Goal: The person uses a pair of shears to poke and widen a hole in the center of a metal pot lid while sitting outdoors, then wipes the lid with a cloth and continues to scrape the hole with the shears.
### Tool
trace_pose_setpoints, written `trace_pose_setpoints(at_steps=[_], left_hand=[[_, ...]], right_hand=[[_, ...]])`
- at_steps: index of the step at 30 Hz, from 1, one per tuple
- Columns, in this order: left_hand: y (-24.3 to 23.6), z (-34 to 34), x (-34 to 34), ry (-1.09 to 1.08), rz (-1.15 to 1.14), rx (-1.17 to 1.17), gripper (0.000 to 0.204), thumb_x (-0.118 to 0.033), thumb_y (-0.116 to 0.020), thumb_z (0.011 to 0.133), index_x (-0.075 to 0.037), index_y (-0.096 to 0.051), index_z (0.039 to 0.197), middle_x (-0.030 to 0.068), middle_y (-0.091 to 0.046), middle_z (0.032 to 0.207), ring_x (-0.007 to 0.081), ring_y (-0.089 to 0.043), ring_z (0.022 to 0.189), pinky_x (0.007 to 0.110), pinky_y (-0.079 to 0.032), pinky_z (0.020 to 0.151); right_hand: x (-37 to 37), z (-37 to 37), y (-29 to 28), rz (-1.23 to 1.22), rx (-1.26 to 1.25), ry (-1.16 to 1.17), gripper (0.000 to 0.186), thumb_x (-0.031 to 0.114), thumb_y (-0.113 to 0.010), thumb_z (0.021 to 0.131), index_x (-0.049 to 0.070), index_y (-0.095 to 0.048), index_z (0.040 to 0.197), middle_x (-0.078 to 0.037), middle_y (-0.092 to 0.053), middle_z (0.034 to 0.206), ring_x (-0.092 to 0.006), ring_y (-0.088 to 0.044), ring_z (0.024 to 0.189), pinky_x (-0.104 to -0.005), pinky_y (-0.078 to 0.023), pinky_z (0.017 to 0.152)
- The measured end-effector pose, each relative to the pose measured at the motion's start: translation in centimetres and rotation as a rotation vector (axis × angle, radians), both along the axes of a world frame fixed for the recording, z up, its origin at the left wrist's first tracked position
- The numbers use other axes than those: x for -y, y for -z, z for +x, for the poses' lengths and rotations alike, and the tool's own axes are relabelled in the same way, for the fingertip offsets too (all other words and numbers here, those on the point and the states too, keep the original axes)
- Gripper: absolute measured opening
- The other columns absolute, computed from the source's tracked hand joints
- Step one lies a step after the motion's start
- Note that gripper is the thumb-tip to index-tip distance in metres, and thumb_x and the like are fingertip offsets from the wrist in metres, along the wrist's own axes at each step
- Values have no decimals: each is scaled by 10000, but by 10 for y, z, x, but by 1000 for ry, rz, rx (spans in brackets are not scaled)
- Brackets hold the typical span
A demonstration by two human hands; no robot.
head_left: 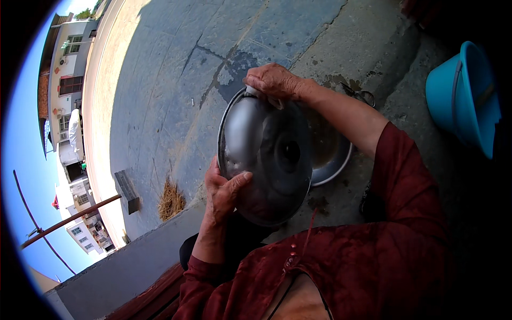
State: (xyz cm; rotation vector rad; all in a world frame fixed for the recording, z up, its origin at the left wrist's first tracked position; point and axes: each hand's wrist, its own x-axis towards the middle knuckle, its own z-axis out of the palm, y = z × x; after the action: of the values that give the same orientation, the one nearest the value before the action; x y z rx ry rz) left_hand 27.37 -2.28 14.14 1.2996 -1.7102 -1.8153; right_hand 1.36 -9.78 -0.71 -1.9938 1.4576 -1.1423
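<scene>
A round, domed metal pot lid (246,128), silvery with a dark centre, is held up tilted in front of me. My left hand (223,191) grips its lower left edge, with the thumb lying over the metal. At the lid's upper rim, my right hand (274,81) closes around a whitish cloth (261,96) and presses it to the edge. Partly hidden behind the lid, a metal basin (337,172) with brownish water in it rests on the ground. The lid's far side is out of sight.
A turquoise bucket (444,95) with a grey handle stands at the right. Beyond the basin lies a dark looped metal object (362,96), perhaps scissors. A straw bundle (170,200) and a grey block (127,191) are at the left, near a low wall (133,272). Wet patches mark the concrete.
</scene>
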Motion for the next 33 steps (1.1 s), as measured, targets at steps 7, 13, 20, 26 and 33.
trace_pose_setpoints(at_steps=[7, 13, 20, 26, 33], left_hand=[[0, 15, 1, -135, 60, -38, 597, -120, -821, 780, 20, -518, 1275, 98, -650, 1151, 189, -621, 1027, 331, -499, 922], [10, 30, 7, -227, 146, -23, 561, -95, -786, 800, 25, -512, 1274, 126, -661, 1127, 215, -656, 974, 339, -545, 872], [15, 34, 15, -254, 136, 4, 539, -94, -776, 809, 23, -515, 1265, 135, -663, 1119, 227, -668, 956, 347, -564, 855], [14, 37, 13, -281, 169, 7, 533, -85, -783, 807, 22, -517, 1256, 137, -663, 1118, 227, -674, 939, 349, -570, 848], [15, 20, 10, -231, 210, 15, 519, -28, -770, 787, 0, -523, 1243, 99, -667, 1078, 195, -668, 917, 328, -561, 838]], right_hand=[[-55, -7, 100, 352, 195, 280, 319, 307, -437, 1009, 43, -610, 963, -171, -638, 959, -396, -607, 960, -466, -484, 840], [-151, 13, 137, 571, 100, 292, 278, 281, -466, 987, 54, -602, 1074, -195, -609, 1131, -403, -572, 1070, -491, -454, 931], [-174, 34, 167, 354, -526, 71, 328, 149, -565, 810, 94, -611, 1130, -172, -481, 1338, -372, -424, 1277, -536, -394, 976], [-118, 6, 86, 442, 274, 85, 387, 23, -555, 774, 56, -558, 1159, -148, -596, 1030, -325, -615, 948, -402, -498, 852], [-99, 71, -38, -41, 472, -126, 448, 26, -624, 751, 49, -495, 1179, -159, -592, 1136, -349, -571, 1125, -437, -448, 985]])
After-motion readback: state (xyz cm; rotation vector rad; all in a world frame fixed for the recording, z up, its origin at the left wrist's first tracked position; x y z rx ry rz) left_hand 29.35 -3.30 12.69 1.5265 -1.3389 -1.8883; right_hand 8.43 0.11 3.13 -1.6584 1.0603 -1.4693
